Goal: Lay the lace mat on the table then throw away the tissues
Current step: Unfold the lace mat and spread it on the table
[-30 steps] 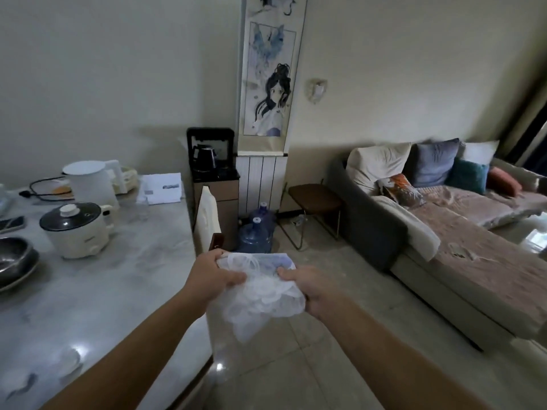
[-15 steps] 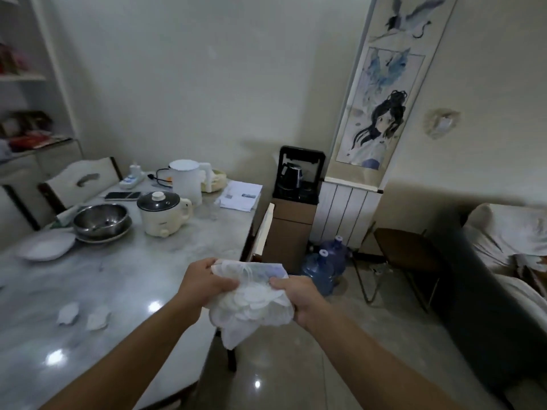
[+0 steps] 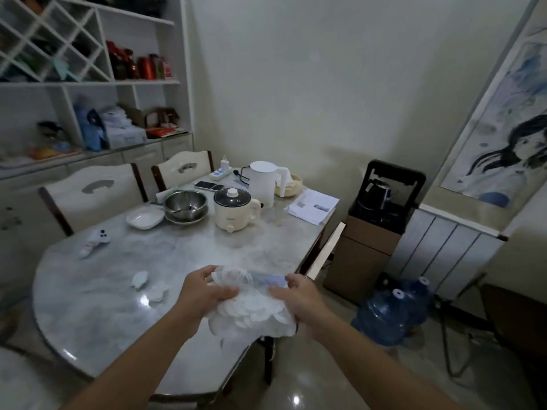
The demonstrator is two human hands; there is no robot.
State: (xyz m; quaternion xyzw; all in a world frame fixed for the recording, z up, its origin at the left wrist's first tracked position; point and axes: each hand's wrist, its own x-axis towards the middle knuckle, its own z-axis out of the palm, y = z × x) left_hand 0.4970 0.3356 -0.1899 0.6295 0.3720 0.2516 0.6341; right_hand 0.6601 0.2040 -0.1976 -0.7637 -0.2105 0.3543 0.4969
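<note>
One bunched white lace mat point(image 3: 251, 313) gripped by left hand point(image 3: 204, 292) and right hand point(image 3: 299, 300), fingers closed, over tabletop's point(image 3: 124, 291) near-right edge; two crumpled white tissues point(image 3: 148, 287) near left.

The 1 head-worn view looks forward and down, close over both forearms, facing the table point(image 3: 124, 279) and wall.
</note>
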